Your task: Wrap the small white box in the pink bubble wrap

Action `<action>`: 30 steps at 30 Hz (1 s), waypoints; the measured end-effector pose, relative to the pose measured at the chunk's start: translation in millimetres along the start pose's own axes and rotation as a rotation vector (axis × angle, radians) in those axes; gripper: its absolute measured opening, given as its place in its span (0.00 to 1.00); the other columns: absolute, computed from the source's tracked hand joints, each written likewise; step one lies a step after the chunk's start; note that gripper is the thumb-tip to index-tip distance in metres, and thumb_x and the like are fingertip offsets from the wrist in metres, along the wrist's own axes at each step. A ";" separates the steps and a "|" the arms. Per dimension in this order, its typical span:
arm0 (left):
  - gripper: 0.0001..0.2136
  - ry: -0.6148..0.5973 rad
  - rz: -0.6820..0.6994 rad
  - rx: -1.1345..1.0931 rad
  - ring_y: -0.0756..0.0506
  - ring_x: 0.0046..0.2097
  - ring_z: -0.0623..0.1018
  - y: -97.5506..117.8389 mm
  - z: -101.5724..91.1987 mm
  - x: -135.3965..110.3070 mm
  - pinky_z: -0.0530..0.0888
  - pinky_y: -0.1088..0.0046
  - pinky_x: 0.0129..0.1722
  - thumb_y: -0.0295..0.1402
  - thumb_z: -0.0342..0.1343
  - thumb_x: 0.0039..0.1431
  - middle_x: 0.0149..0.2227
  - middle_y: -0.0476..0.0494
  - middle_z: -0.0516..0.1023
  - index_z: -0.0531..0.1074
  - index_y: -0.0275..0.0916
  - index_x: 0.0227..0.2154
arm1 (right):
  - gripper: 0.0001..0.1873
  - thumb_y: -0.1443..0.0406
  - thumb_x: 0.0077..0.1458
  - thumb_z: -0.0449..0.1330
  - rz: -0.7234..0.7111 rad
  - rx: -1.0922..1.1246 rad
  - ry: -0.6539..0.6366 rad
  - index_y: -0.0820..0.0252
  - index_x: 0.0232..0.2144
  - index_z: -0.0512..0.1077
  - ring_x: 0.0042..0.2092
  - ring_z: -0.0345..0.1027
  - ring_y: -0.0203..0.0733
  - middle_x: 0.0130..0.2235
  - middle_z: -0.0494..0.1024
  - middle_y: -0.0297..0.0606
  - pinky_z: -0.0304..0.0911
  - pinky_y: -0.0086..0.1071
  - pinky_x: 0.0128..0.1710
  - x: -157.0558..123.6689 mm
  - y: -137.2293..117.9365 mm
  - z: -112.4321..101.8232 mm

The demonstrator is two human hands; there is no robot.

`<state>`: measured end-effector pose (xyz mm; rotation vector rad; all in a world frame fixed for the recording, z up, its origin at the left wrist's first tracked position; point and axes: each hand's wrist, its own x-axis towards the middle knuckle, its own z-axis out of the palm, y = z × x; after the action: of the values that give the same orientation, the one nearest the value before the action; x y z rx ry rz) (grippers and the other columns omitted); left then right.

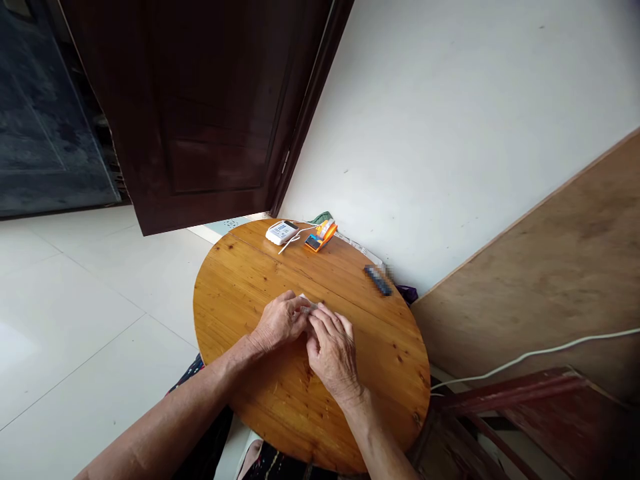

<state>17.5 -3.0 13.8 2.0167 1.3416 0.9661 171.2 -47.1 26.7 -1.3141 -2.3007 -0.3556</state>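
Both my hands rest together at the middle of a round wooden table [240, 280]. My left hand [278, 323] is curled, its fingertips pinched on a small pale flat thing [306, 301] that peeks out between the two hands. My right hand [332, 349] lies over the same spot with its fingers pressed together on that pale thing. Most of the thing is hidden under the fingers, so I cannot name it.
At the table's far edge lie a white box with a cord [281, 232], an orange packet [321, 236] and a dark bar [377, 280]. A dark door [200, 113] stands behind, a white wall [450, 120] beside it, a wooden board [550, 267] and a red-brown chair [520, 413] to the right.
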 end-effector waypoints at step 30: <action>0.16 0.007 -0.069 -0.258 0.49 0.32 0.72 -6.4 1.3 6.1 0.68 0.75 0.34 0.25 0.52 0.49 0.31 0.47 0.73 0.81 0.38 0.40 | 0.10 0.64 0.56 0.58 0.367 0.545 0.139 0.56 0.39 0.76 0.50 0.70 0.47 0.46 0.76 0.43 0.64 0.43 0.54 6.9 44.6 -3.5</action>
<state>16.5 4.9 9.8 1.7650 1.2130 1.0564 207.6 -20.8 32.9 -1.3275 -1.8066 0.2770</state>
